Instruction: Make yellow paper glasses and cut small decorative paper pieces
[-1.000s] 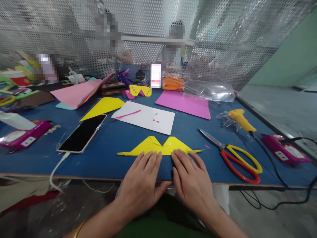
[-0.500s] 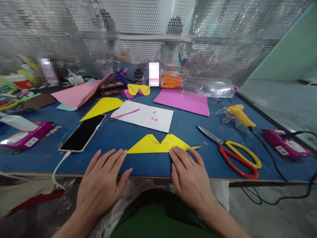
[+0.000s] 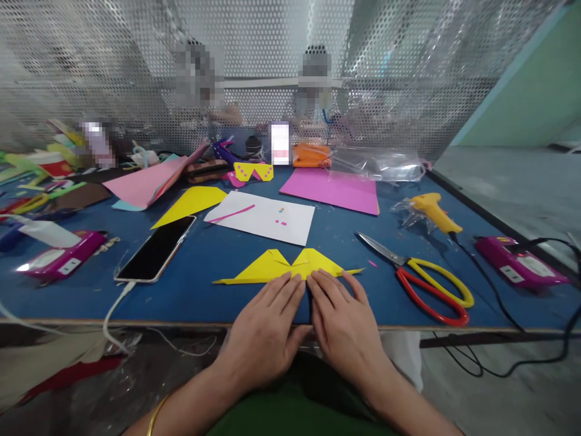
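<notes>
The folded paper [image 3: 290,267] is yellow, the surface [image 3: 200,284] blue, the scissors [image 3: 426,284] red and yellow, the sheet [image 3: 261,217] white.

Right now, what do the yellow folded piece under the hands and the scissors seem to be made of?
Yellow folded piece: looks like thin matte paper, with sharp creases and flat layered flaps. Scissors: shiny grey blades, probably steel; glossy red and yellow loops, likely plastic. Left hand and right hand press flat on the paper's near edge.
</notes>
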Available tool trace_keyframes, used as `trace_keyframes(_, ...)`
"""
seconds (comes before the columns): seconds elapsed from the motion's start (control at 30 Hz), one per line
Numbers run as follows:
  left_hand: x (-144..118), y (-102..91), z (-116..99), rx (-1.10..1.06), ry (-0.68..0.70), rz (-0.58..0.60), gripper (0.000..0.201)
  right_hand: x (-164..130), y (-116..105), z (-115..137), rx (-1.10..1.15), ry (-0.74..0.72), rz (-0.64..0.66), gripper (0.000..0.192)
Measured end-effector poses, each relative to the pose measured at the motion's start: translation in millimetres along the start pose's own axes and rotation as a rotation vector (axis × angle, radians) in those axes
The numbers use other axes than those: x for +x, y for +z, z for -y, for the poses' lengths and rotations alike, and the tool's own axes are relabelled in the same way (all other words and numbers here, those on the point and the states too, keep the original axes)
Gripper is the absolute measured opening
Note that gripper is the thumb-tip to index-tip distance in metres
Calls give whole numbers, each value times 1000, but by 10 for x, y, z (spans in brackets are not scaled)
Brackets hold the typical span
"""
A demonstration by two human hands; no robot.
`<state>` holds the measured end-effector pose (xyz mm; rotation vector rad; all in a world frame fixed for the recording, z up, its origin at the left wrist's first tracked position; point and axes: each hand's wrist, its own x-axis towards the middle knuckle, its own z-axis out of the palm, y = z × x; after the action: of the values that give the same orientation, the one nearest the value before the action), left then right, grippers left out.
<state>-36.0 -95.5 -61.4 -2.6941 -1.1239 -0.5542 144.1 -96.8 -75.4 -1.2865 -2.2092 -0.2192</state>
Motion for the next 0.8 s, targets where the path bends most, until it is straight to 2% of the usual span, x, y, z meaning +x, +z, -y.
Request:
trace_keyframes(0.1, 9, 19, 15, -4, -6, 9, 57, -20, -40, -59, -45, 21, -21, 37)
trace_keyframes(0.37, 13, 40, 63, -8, 20, -5, 62, -201, -259, -426, -226, 150, -45, 33)
trace_keyframes(0.6, 74, 37, 28, -8, 3, 22, 65, -151, -317, -434, -248, 140, -9, 30)
trace_keyframes(0.7, 148, 0, 62, -8, 9, 25, 52, -68, -362, -460, -296, 82, -24, 24)
trace_keyframes(0.8, 242, -32, 141, 39, 59, 14, 35, 52, -399, -485, -339, -43, -27, 19)
